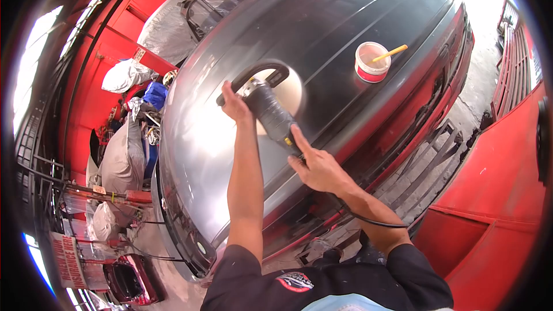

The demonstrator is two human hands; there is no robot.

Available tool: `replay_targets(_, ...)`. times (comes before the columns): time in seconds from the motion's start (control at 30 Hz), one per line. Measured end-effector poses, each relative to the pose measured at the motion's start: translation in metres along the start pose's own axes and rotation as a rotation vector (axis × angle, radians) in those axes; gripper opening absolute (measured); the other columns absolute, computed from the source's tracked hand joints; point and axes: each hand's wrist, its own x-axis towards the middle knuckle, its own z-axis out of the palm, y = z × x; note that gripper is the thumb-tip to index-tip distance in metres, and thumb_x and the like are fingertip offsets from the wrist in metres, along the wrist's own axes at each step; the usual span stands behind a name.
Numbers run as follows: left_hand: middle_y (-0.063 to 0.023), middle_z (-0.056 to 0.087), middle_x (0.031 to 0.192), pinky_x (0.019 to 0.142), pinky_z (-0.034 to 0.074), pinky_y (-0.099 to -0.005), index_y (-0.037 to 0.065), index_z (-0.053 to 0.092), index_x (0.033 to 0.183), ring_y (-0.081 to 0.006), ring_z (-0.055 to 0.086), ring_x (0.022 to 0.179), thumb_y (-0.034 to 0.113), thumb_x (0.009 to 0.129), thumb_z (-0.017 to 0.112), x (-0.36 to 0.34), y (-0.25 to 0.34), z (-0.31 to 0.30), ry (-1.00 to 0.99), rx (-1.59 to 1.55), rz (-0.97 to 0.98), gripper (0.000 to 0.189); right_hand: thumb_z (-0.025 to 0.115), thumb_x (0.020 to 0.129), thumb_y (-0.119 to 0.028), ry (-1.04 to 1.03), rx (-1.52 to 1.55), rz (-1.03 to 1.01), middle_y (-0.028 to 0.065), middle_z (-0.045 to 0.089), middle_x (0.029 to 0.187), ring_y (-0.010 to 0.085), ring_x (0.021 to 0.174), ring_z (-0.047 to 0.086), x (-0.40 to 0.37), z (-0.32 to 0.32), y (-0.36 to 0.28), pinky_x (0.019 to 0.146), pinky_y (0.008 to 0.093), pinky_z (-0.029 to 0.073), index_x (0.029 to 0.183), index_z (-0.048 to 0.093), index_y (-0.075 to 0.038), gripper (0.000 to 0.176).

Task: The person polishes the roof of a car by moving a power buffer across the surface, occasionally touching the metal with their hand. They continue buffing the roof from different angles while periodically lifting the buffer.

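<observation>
A polisher point(271, 110) with a dark body and a pale round pad point(292, 93) lies against the dark, glossy car roof point(276, 34). The pad's rim looks smeared, as if spinning. My left hand point(236, 105) is closed around the curved black front handle point(259, 71). At the rear end of the body, my right hand point(320, 168) grips the polisher, thumb and fingers around it. From there a black cord point(368, 219) runs along my right forearm. Farther right on the roof stands a white tub point(373, 62) with a red label and a yellow-handled tool point(391, 53) in it.
Red metal panels point(489, 190) stand close on my right. A dark metal stand point(432, 150) is beside the car. Covered items point(124, 155) and bundles crowd the left side, with a red and white sign point(69, 259) lower down. A loose dark red car part point(131, 279) lies at lower left.
</observation>
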Motion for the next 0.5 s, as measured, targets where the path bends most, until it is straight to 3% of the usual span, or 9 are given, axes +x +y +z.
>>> replay_targets(0.1, -0.0047, 0.066, 0.099, 0.082, 0.047, -0.0287, 0.001, 0.069, 0.102, -0.016, 0.06, 0.09, 0.024, 0.093, 0.059, 0.005, -0.033, 0.002, -0.109, 0.096, 0.167, 0.027, 0.059, 0.091, -0.026, 0.016, -0.005, 0.041, 0.0297, 0.065, 0.091, 0.0473, 0.09, 0.063, -0.008, -0.016, 0.003, 0.082, 0.0489, 0.048, 0.153, 0.008, -0.007, 0.082)
replay_targets(0.13, -0.0079, 0.069, 0.107, 0.089, 0.046, -0.0302, -0.001, 0.069, 0.108, -0.017, 0.062, 0.097, 0.022, 0.092, 0.059, -0.014, -0.021, 0.012, -0.104, 0.009, 0.102, 0.029, 0.061, 0.089, -0.024, 0.019, 0.052, 0.065, 0.03, 0.065, 0.093, 0.0479, 0.092, 0.062, -0.017, -0.024, -0.002, 0.083, 0.0483, 0.048, 0.152, 0.008, -0.006, 0.084)
replay_targets(0.17, -0.0095, 0.07, 0.106, 0.089, 0.046, -0.0308, -0.002, 0.069, 0.11, -0.0172, 0.063, 0.095, 0.021, 0.091, 0.061, -0.029, -0.018, 0.015, -0.122, 0.037, 0.161, 0.031, 0.062, 0.088, -0.022, 0.017, 0.107, 0.088, 0.0303, 0.065, 0.095, 0.0486, 0.094, 0.062, -0.025, -0.03, -0.002, 0.083, 0.0478, 0.048, 0.152, 0.008, -0.006, 0.086)
replay_targets(0.2, -0.0107, 0.07, 0.105, 0.088, 0.046, -0.0319, -0.002, 0.07, 0.108, -0.0179, 0.064, 0.094, 0.022, 0.09, 0.063, -0.049, -0.009, 0.019, -0.076, 0.013, 0.081, 0.031, 0.063, 0.085, -0.019, 0.056, 0.029, 0.065, 0.0307, 0.064, 0.1, 0.0489, 0.096, 0.061, -0.029, -0.031, 0.011, 0.084, 0.047, 0.048, 0.152, 0.009, -0.007, 0.087)
replay_targets(0.27, -0.0095, 0.071, 0.098, 0.083, 0.048, -0.0303, -0.003, 0.071, 0.106, -0.0161, 0.064, 0.09, 0.019, 0.087, 0.067, -0.077, -0.01, 0.017, -0.034, -0.112, 0.019, 0.029, 0.064, 0.079, -0.014, 0.056, -0.06, 0.066, 0.0313, 0.062, 0.109, 0.0489, 0.101, 0.06, -0.042, -0.04, 0.028, 0.086, 0.0459, 0.048, 0.153, 0.011, -0.008, 0.091)
replay_targets(0.3, -0.0016, 0.066, 0.099, 0.069, 0.044, -0.0234, -0.001, 0.069, 0.111, -0.008, 0.056, 0.078, 0.019, 0.089, 0.064, -0.093, -0.001, 0.015, -0.04, -0.14, -0.017, 0.03, 0.064, 0.076, -0.012, 0.021, -0.074, 0.091, 0.0315, 0.061, 0.113, 0.0486, 0.105, 0.059, -0.046, -0.048, 0.028, 0.087, 0.0454, 0.048, 0.153, 0.012, -0.009, 0.093)
replay_targets(0.33, -0.0032, 0.067, 0.094, 0.071, 0.046, -0.0236, -0.003, 0.07, 0.107, -0.0086, 0.058, 0.083, 0.017, 0.089, 0.066, -0.108, 0.006, 0.01, -0.032, -0.164, -0.017, 0.027, 0.063, 0.075, -0.011, 0.005, -0.106, 0.089, 0.0308, 0.061, 0.115, 0.0476, 0.107, 0.059, -0.052, -0.053, 0.035, 0.088, 0.0453, 0.048, 0.153, 0.012, -0.01, 0.094)
replay_targets(0.43, -0.0027, 0.065, 0.084, 0.064, 0.044, -0.0204, 0.002, 0.068, 0.084, -0.0063, 0.056, 0.073, 0.011, 0.089, 0.065, -0.136, 0.008, -0.007, 0.062, -0.305, -0.007, 0.011, 0.063, 0.073, -0.009, -0.092, -0.147, 0.14, 0.0279, 0.062, 0.115, 0.0463, 0.108, 0.06, -0.064, -0.063, 0.034, 0.092, 0.0442, 0.047, 0.153, 0.013, -0.011, 0.095)
replay_targets(0.5, 0.0018, 0.06, 0.072, 0.055, 0.038, -0.0192, 0.005, 0.06, 0.072, -0.0036, 0.05, 0.063, 0.01, 0.09, 0.065, -0.151, 0.023, -0.022, 0.043, -0.295, -0.101, 0.019, 0.063, 0.073, -0.007, -0.156, -0.187, 0.179, 0.0274, 0.061, 0.117, 0.0452, 0.108, 0.06, -0.069, -0.064, 0.031, 0.093, 0.0436, 0.046, 0.153, 0.014, -0.01, 0.094)
